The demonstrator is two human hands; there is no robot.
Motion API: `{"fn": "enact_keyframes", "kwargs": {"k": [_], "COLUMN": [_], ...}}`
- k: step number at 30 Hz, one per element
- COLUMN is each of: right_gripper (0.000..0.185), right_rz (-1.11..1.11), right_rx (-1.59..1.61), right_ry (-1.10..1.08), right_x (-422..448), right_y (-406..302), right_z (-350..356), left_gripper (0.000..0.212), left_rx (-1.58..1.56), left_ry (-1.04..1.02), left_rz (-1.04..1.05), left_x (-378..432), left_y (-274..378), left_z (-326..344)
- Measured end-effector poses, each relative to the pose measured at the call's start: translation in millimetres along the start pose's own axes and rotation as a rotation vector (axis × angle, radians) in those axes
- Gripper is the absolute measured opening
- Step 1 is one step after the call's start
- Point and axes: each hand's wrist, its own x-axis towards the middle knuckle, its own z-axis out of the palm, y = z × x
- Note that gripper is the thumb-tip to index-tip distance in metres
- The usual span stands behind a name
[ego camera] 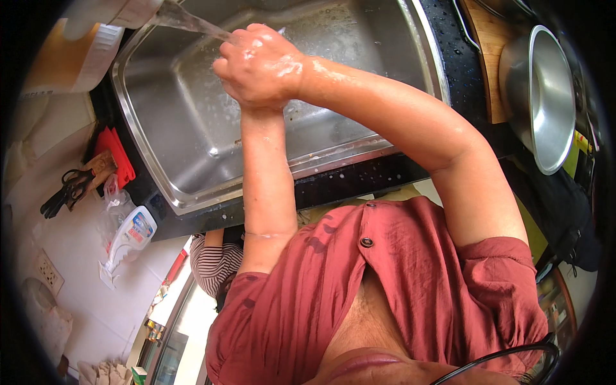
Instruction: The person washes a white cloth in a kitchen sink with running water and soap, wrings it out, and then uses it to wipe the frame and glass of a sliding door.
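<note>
My right hand [262,67] lies over my left hand above the stainless-steel sink basin [154,115], its fingers curled around it. White suds and water shine on the back of the right hand. Most of my left hand is hidden beneath it; the left wrist [262,115] shows just below. From the faucet [130,12] at the top left, a stream of water [197,24] strikes the knuckles. Both forearms are wet. Droplets and some foam spot the basin floor.
A metal bowl [553,101] leans by a wooden cutting board [488,62] at right. At left are a bottle of amber liquid [67,60], black-handled scissors [74,185], a red plastic item [115,156] and a white spray bottle [134,231]. A person in stripes [216,262] is behind.
</note>
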Motion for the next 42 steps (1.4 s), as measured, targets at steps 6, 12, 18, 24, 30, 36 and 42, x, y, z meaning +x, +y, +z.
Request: {"fn": "enact_keyframes", "kwargs": {"k": [6, 12, 18, 24, 30, 36, 42], "right_gripper": [0.018, 0.025, 0.031, 0.053, 0.031, 0.037, 0.028], "right_rz": [0.508, 0.474, 0.539, 0.352, 0.605, 0.235, 0.578], "right_rx": [0.313, 0.036, 1.147, 2.281, 2.106, 0.302, 0.189], "right_ry": [-0.374, 0.106, 0.418, 0.441, 0.557, 0.332, 0.077], "right_x": [35, -7, -34, -18, -17, -63, -5], "right_y": [15, 106, 85, 65, 37, -54, 6], "right_z": [-11, 20, -27, -42, -13, -3, 14], "left_gripper": [0.029, 0.038, 0.051, 0.066, 0.082, 0.055, 0.032], "left_rx": [0.030, -0.092, -0.189, -0.103, -0.485, -0.257, 0.014], "left_ry": [0.195, 0.302, 0.390, 0.529, 0.052, -0.050, -0.035], "left_rz": [-0.070, 0.097, 0.183, -0.067, -0.232, -0.143, 0.023], "left_x": [-4, 1, -2, -9, -6, -29, 6], "left_y": [-3, 12, 20, 16, 8, 14, -5], "left_z": [1, 3, -12, -8, 1, 7, -19]}}
